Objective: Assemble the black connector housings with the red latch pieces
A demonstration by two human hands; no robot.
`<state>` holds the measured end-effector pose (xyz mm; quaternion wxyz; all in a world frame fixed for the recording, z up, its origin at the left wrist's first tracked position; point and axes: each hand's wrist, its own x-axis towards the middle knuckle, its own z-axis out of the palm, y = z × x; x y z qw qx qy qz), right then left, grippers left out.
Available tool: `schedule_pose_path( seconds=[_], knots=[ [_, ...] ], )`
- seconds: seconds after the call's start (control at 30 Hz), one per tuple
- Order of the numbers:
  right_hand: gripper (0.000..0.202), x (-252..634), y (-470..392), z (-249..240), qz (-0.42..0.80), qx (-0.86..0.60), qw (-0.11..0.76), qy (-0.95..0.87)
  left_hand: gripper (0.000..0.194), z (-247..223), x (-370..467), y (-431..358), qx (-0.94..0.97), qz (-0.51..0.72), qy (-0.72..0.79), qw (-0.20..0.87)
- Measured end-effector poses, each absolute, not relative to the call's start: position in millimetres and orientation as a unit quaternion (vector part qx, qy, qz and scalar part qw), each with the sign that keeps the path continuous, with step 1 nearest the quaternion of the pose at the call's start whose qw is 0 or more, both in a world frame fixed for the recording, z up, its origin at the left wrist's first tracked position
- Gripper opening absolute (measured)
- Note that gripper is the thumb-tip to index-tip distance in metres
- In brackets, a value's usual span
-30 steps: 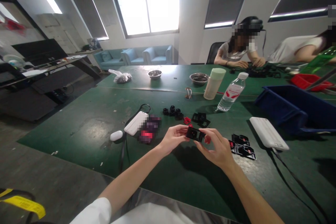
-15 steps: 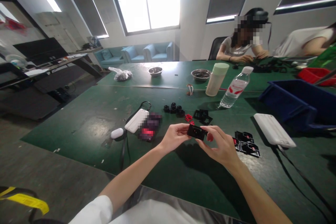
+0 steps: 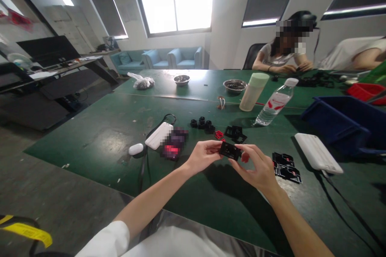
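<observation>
Between my hands, above the green table (image 3: 99, 128), is a small black rectangular plastic part (image 3: 229, 151). My left hand (image 3: 205, 154) pinches its left end, and my right hand (image 3: 256, 166) grips the right end with thumb and fingers. Just beyond lie small red frames (image 3: 219, 134), flat black frames (image 3: 237, 132) and a cluster of small black round-topped pieces (image 3: 201, 123). To the right of my right hand, several black parts with red bits (image 3: 286, 166) lie flat in a group.
A white power bank (image 3: 318, 152) with a cable and a blue bin (image 3: 346, 124) stand right. A water bottle (image 3: 277, 102) and a green-capped bottle (image 3: 254, 92) stand behind. Left are another white power bank (image 3: 159, 135) and a white earbud case (image 3: 136, 149). A person (image 3: 286, 48) sits across.
My view has shifted slightly, so most things appear a little further right. Both hands keep hold of the black part, which looks slightly more tilted.
</observation>
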<state>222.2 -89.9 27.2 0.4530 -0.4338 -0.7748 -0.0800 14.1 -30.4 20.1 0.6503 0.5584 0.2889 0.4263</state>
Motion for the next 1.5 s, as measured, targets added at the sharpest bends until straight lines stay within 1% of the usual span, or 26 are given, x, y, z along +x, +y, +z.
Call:
schedule_pose_path(
  seconds=[0.3,0.53,0.77,0.97,1.1,1.2,1.33,1.4,1.5],
  knots=[
    [0.036,221.8,-89.5,27.1,-0.066,-0.432,0.44,-0.785,0.042,19.7,12.4,-30.2,0.593,0.426,0.292,0.617],
    [0.035,221.2,-90.0,25.9,-0.049,-0.456,0.434,-0.776,0.048,24.6,11.0,-30.5,0.572,0.401,0.296,0.651],
    [0.032,221.6,-89.4,26.5,-0.046,-0.462,0.421,-0.779,0.046,32.2,8.7,-31.9,0.55,0.39,0.292,0.678],
    [0.032,220.0,-89.7,24.4,-0.048,-0.455,0.415,-0.786,0.046,32.3,10.4,-32.6,0.559,0.408,0.326,0.644],
    [0.035,220.5,-90.1,25.1,0.019,-0.464,0.402,-0.789,0.043,30.6,11.4,-31.5,0.562,0.416,0.337,0.63],
    [0.039,220.3,-89.2,25.2,0.118,-0.499,0.4,-0.759,0.043,30.2,11.6,-31.7,0.559,0.421,0.341,0.628],
    [0.038,217.5,-86.2,20.2,0.241,-0.531,0.403,-0.706,0.043,29.8,11.5,-32.4,0.563,0.418,0.335,0.629],
    [0.04,215.9,-84.9,16.7,0.266,-0.532,0.406,-0.694,0.042,29.2,11.6,-32.2,0.567,0.419,0.333,0.626],
    [0.044,214.6,-84.3,14.0,0.272,-0.532,0.409,-0.689,0.039,27.9,12.0,-31.7,0.571,0.422,0.329,0.623]
  ],
)
